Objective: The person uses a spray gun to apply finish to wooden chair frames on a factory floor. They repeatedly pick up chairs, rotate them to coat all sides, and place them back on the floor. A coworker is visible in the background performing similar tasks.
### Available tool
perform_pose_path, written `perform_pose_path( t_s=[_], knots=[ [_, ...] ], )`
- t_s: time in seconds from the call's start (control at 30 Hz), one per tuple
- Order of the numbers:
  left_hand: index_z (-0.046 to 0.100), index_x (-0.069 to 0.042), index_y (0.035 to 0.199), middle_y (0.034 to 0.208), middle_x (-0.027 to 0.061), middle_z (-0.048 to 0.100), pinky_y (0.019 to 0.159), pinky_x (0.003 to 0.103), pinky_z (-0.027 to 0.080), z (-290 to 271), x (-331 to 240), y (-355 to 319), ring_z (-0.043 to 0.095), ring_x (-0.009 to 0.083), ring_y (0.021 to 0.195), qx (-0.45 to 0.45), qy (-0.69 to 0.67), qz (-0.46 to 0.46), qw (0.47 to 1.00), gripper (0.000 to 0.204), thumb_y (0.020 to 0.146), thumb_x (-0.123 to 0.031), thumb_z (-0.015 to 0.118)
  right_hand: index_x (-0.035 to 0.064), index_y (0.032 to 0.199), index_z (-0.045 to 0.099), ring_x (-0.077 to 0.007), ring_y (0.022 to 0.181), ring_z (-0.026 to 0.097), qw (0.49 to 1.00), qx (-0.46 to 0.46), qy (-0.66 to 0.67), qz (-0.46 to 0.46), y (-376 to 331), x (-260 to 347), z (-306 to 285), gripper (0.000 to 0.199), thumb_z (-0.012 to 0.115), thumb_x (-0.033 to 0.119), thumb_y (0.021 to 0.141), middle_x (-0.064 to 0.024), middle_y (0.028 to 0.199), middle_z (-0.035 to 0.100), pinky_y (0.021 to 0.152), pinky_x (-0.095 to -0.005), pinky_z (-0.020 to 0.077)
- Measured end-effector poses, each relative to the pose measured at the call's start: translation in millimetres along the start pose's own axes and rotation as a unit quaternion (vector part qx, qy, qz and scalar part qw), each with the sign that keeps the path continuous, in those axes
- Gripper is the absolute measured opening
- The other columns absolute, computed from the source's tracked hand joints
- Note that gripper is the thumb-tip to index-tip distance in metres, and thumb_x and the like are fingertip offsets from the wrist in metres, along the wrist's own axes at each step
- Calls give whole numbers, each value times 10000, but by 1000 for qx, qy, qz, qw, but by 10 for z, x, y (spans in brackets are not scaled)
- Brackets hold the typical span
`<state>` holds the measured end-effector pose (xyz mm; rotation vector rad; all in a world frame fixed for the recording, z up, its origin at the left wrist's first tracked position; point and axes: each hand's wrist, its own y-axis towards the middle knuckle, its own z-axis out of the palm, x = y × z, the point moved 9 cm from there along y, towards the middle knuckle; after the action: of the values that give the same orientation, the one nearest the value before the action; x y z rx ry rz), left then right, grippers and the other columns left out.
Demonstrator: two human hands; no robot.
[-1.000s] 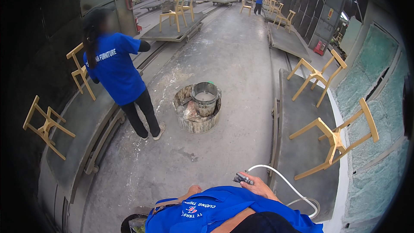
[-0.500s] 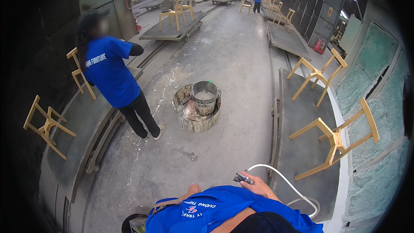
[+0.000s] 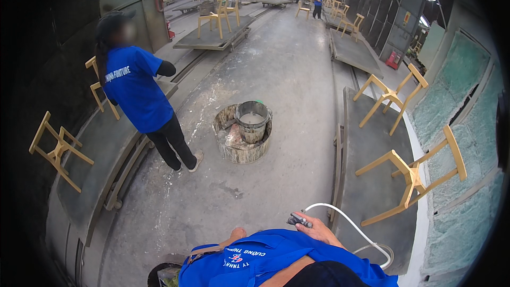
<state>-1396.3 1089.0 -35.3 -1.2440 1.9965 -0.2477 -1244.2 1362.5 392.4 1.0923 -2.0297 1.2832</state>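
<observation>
At the lower edge, my right hand (image 3: pixel 317 230) is closed around a small dark spray gun (image 3: pixel 298 220). A white hose (image 3: pixel 348 217) arcs from it to the right and down beside my blue sleeve. My left hand (image 3: pixel 238 233) is held low in front of my body, its fingers hidden from view. Closest to the right hand is a wooden chair frame (image 3: pixel 413 176) without a seat, standing on a grey platform (image 3: pixel 366 180). Behind it on the same platform stands a second seatless chair frame (image 3: pixel 392 95).
Ahead, a metal bucket (image 3: pixel 252 122) of greyish liquid stands in a stained round tub (image 3: pixel 241 154). A co-worker in a blue shirt (image 3: pixel 135 87) stands at left beside another platform (image 3: pixel 90 180) with chair frames (image 3: pixel 57 151). Farther platforms (image 3: pixel 212 37) carry more chairs.
The view has shifted slightly. The co-worker's forearm at left has moved a little. My hands and the spray gun stay practically where they were.
</observation>
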Motion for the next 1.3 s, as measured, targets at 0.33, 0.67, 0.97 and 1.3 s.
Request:
perform_pose_path(
  t_s=[0.33,0.67,0.97,1.3],
  knots=[
    [796,-120,958,970,164,765,848,453,569,-122,2,100,729,353,946,56,-38,-8,998,264,847,-310,651,215,1535,488,-363,1216,646,996,-18,-38,-83,288,100,101,564,608,405,1018,-181,1304,688,1047,-435,489],
    [780,-97,922,918,165,751,814,455,558,-200,-334,387,719,338,899,131,4,2,991,276,857,-321,632,219,1543,477,-338,1200,654,996,-7,26,-88,346,-119,114,552,602,381,1030,-163,1299,693,1048,-420,492],
    [766,-77,890,872,166,738,782,456,548,-223,-491,489,709,324,855,180,38,24,983,297,866,-330,614,235,1555,459,-354,1208,645,997,-30,31,-68,276,-207,82,578,611,390,1019,-174,1334,671,1033,-424,497],
    [750,-54,853,820,166,724,748,458,537,-257,-990,794,698,309,808,249,111,66,960,328,877,-341,595,211,1535,476,-393,1215,621,993,-93,65,-36,22,-502,-239,571,586,418,1015,-180,1305,672,1027,-475,498]
  ],
)
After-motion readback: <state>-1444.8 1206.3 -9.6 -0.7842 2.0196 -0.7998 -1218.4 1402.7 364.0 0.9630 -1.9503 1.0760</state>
